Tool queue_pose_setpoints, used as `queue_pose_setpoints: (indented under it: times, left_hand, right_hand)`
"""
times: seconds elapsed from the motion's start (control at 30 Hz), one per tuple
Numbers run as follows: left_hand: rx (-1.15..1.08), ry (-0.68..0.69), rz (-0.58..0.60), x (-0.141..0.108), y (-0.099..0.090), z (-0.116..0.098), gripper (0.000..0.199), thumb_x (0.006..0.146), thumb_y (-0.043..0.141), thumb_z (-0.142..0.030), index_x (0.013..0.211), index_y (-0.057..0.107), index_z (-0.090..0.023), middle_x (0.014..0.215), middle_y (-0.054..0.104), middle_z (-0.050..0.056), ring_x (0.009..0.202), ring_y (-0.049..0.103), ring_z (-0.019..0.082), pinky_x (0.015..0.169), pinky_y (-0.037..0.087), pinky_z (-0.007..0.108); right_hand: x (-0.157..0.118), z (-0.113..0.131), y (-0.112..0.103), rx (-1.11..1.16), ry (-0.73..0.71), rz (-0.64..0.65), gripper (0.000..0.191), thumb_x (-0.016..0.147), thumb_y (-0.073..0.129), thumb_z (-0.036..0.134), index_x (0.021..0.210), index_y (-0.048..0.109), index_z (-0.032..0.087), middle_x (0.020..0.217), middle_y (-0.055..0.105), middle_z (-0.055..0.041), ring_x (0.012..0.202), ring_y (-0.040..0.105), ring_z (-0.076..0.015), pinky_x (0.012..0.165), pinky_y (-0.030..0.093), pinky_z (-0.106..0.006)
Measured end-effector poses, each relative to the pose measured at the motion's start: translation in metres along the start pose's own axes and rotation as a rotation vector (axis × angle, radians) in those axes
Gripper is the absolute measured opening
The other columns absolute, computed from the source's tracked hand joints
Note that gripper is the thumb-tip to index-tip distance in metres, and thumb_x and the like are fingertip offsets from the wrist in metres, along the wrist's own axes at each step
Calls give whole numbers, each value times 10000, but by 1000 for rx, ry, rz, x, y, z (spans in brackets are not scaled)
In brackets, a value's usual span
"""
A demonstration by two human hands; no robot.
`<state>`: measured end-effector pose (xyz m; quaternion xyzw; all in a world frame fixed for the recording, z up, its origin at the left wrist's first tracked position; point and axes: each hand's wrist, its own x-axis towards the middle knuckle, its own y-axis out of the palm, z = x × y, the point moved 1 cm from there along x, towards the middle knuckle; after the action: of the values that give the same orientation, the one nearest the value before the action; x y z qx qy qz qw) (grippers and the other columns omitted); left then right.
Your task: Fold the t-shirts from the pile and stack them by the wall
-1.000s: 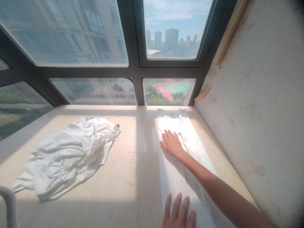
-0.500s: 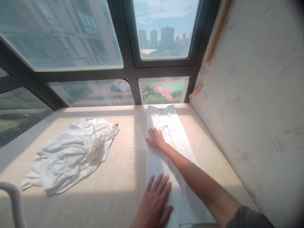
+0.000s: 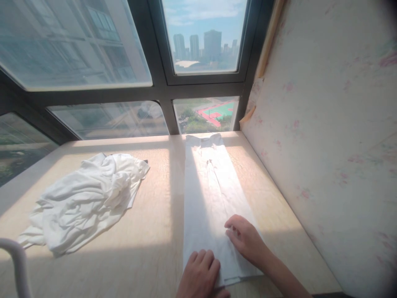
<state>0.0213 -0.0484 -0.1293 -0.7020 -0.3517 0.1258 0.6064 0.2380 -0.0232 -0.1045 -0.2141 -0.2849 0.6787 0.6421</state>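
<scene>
White trousers [image 3: 201, 198] lie flat and long on the pale wooden surface, waistband toward the window, with a small dark mark below it. At the near end my left hand [image 3: 200, 273] rests on their left side, its fingers bent and closed on the cloth by the hem; its thumb is partly cut off by the picture's edge. My right hand [image 3: 245, 238] is just over the right edge of the trousers, fingers curled, with a gap between thumb and forefinger and nothing visible in it.
A crumpled white garment [image 3: 87, 198] lies to the left on the wooden surface [image 3: 155, 231]. A white curved tube [image 3: 17, 265] stands at the lower left. Dark-framed windows [image 3: 198, 89] close off the far side, and a flowered wall [image 3: 322, 124] runs along the right.
My right hand has drawn back from the upper part of the trousers to their near right edge. My left hand's fingers, spread flat before, are now bent. The view has shifted slightly right.
</scene>
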Motion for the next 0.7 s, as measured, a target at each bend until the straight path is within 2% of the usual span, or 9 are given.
queue_pose_setpoints:
  times: [0.07, 0.13, 0.2, 0.27, 0.37, 0.47, 0.6, 0.7]
  left_hand:
    - [24, 1, 30, -2, 5, -5, 521, 605, 874, -538, 838, 520, -237, 839, 617, -3, 744, 526, 222, 655, 380, 350]
    - [15, -13, 58, -2, 3, -9, 386, 684, 835, -358, 843, 506, -235, 841, 616, -2, 755, 532, 217, 651, 371, 336]
    - [0, -29, 76, 0, -4, -12, 275, 734, 745, -203, 842, 494, -236, 840, 614, 1, 764, 542, 215, 652, 375, 327]
    - [-2, -27, 74, 2, -12, -15, 212, 771, 652, -122, 845, 489, -236, 831, 609, 4, 758, 551, 212, 651, 385, 324]
    - [4, -44, 41, 2, -19, -18, 158, 820, 551, -89, 850, 488, -230, 819, 602, 16, 735, 561, 206, 643, 405, 320]
    - [-21, -100, 3, 0, -22, -21, 110, 872, 509, -119, 866, 497, -228, 823, 600, 21, 741, 575, 196, 652, 431, 311]
    - [-50, -182, -117, -2, -28, -29, 120, 946, 459, -155, 873, 521, -227, 806, 592, 19, 751, 578, 178, 683, 440, 294]
    - [-42, -187, -207, -1, -35, -35, 159, 964, 458, -162, 839, 534, -224, 766, 576, 13, 733, 564, 173, 692, 433, 297]
  right_hand:
    - [-33, 2, 0, -56, -25, 7, 91, 887, 553, 164, 919, 619, 217, 938, 642, -38, 891, 612, -193, 792, 509, -330]
    - [-59, 4, 3, -121, -50, 5, 104, 881, 587, 185, 973, 612, 228, 969, 639, -44, 917, 608, -207, 804, 510, -338]
    - [-78, 5, 10, -197, -81, -18, 210, 855, 630, 200, 1060, 604, 236, 1004, 638, -52, 921, 607, -218, 809, 514, -348]
    - [-89, 3, 19, -271, -117, -53, 317, 825, 640, 178, 1132, 591, 241, 1032, 638, -57, 923, 606, -228, 812, 514, -358]
    - [-95, -1, 28, -335, -143, -107, 357, 819, 576, 112, 1152, 592, 240, 1028, 639, -61, 909, 610, -232, 798, 507, -365]
    - [-92, -1, 31, -311, -106, -129, 322, 851, 482, 70, 1092, 613, 238, 978, 643, -56, 883, 620, -220, 787, 506, -359]
    - [-87, 5, 22, -180, -4, -120, 291, 887, 441, 80, 1029, 626, 255, 946, 651, -47, 879, 645, -203, 787, 532, -340]
    - [-85, 13, 12, -81, 19, -142, 264, 907, 446, 116, 1042, 616, 268, 970, 661, -57, 890, 666, -205, 787, 558, -339]
